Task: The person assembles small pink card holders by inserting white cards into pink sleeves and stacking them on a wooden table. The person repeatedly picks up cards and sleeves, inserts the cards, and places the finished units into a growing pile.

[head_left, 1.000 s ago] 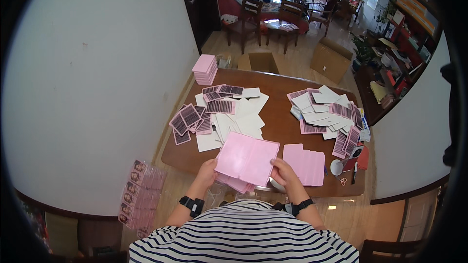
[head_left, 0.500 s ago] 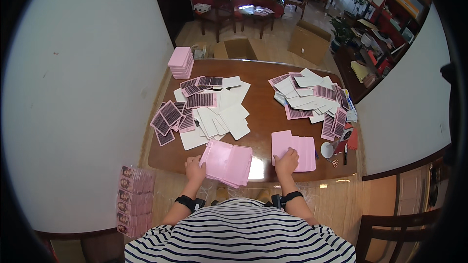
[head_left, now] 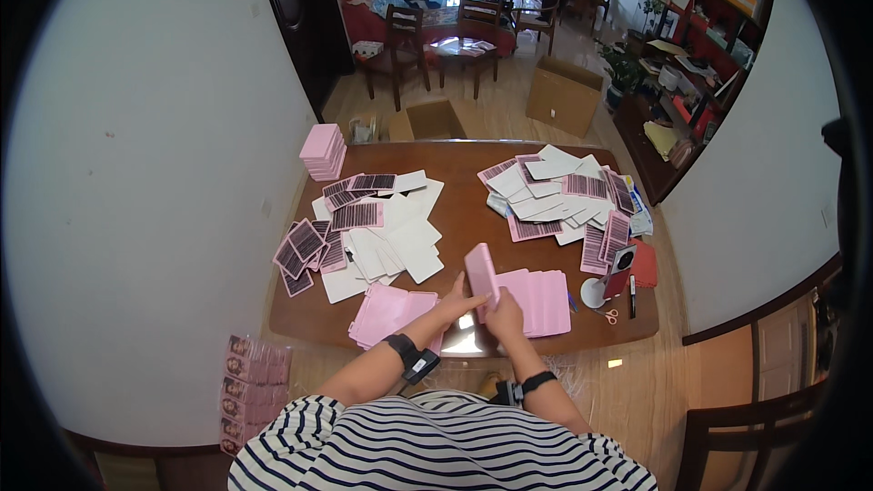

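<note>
As the left hand and right hand close around the lower end of a slim pink case, tilted upright above the bench, a light, even grip looks wisest! White cards sprawl leftward, a mixed heap rightward; beyond, a cardboard box and wooden chair.
</note>
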